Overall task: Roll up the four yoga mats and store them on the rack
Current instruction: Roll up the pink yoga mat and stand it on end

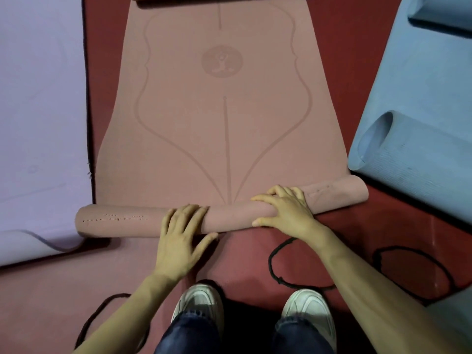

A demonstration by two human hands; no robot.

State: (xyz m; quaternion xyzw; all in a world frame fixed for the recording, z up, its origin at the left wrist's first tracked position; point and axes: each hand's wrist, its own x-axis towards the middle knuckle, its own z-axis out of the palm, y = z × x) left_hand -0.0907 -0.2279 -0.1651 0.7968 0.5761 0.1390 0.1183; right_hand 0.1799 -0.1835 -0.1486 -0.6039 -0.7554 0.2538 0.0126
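Observation:
A pink yoga mat [219,118] with a printed line pattern lies flat on the red floor, running away from me. Its near end is rolled into a tube [115,221] that spans the mat's width. My left hand [178,238] lies over the roll with fingers draped across its top and the thumb near the floor. My right hand [286,213] curls over the roll just to the right, thumb on the near side. A lilac mat [38,111] lies flat at the left. At the right, a blue mat [419,98] curls up at its near end.
Dark cords [275,267] loop on the floor near my white shoes [199,307], one at the right [413,272] and one at the lower left [97,318]. The pink mat's far end [217,1] curls at the top edge. Red floor shows between the mats.

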